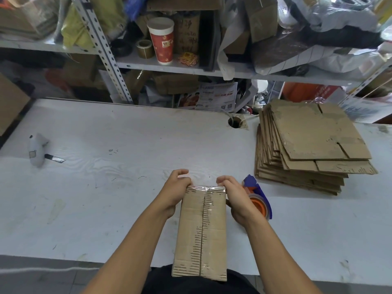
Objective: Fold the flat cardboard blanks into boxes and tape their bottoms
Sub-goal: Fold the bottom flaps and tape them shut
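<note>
A folded brown cardboard box [201, 232] stands bottom-up at the table's near edge, with clear tape running along its centre seam. My left hand [175, 187] grips the box's far left corner, fingers curled over the far edge where the tape wraps. My right hand [235, 196] grips the far right corner in the same way. A blue and orange tape dispenser [259, 200] lies on the table just right of my right hand, partly hidden by it. A stack of flat cardboard blanks [311, 143] lies at the right.
The white table [118, 179] carries a white-handled utility knife [40, 152] at the far left and a round cable hole [235, 122] near its back edge. Behind it stand cluttered metal shelves with a red paper cup [162, 41] and a tape roll [145, 48].
</note>
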